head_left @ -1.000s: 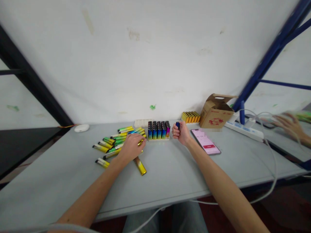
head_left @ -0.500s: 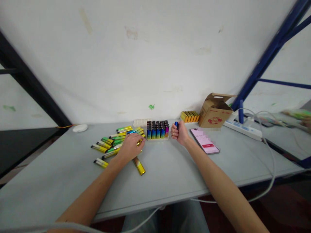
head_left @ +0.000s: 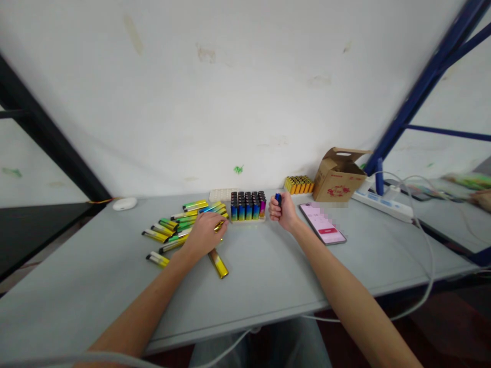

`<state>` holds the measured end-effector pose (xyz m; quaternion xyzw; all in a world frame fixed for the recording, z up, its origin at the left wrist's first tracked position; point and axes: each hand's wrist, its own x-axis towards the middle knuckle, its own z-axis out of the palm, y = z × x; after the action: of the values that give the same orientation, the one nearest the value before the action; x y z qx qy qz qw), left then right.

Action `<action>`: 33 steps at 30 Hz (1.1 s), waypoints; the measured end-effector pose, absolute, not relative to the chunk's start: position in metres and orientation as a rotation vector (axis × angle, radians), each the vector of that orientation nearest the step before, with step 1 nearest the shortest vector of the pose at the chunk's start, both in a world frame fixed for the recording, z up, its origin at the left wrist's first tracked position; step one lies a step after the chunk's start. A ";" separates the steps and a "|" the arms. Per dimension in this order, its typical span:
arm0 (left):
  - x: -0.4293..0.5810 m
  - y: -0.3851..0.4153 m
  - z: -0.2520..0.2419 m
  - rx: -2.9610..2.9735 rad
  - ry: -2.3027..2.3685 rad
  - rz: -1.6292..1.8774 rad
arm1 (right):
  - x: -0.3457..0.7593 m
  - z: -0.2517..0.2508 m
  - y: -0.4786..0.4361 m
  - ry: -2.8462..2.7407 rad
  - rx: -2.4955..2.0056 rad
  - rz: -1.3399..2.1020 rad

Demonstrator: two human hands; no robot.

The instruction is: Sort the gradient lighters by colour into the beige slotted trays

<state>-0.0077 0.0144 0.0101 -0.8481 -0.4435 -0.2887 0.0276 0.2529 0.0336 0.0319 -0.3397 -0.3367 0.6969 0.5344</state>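
Note:
My right hand (head_left: 283, 211) is a fist around an upright blue lighter (head_left: 278, 198), just right of a tray of upright lighters (head_left: 247, 206). My left hand (head_left: 205, 233) lies curled over a pile of yellow-green lighters (head_left: 177, 225) on the grey table (head_left: 264, 271), its fingers closed on a gold lighter (head_left: 220, 225). Another gold lighter (head_left: 218, 263) lies alone near my left wrist.
A phone (head_left: 322, 229) with a pink screen lies right of my right hand. Behind it stand a cardboard box (head_left: 339, 176) and a block of orange lighters (head_left: 299, 184). A white power strip (head_left: 385, 205) with cables runs right. A white empty tray (head_left: 220, 194) and white case (head_left: 125, 203) sit at the back.
Both hands stay where they were. Another person's hand at the far right edge has pulled back almost out of view.

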 end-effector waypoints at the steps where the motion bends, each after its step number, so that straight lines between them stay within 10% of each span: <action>1: -0.008 0.014 0.010 -2.619 -1.371 -0.890 | 0.253 0.032 0.034 -0.802 -0.811 1.660; 33: -0.011 0.019 0.003 -2.553 -1.415 -0.911 | 0.259 0.037 0.024 -0.951 -0.732 1.590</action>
<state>-0.0110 0.0194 0.0030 -0.8342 -0.4623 -0.2977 0.0421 0.2594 0.0238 0.0370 -0.3086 -0.4005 0.6698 0.5438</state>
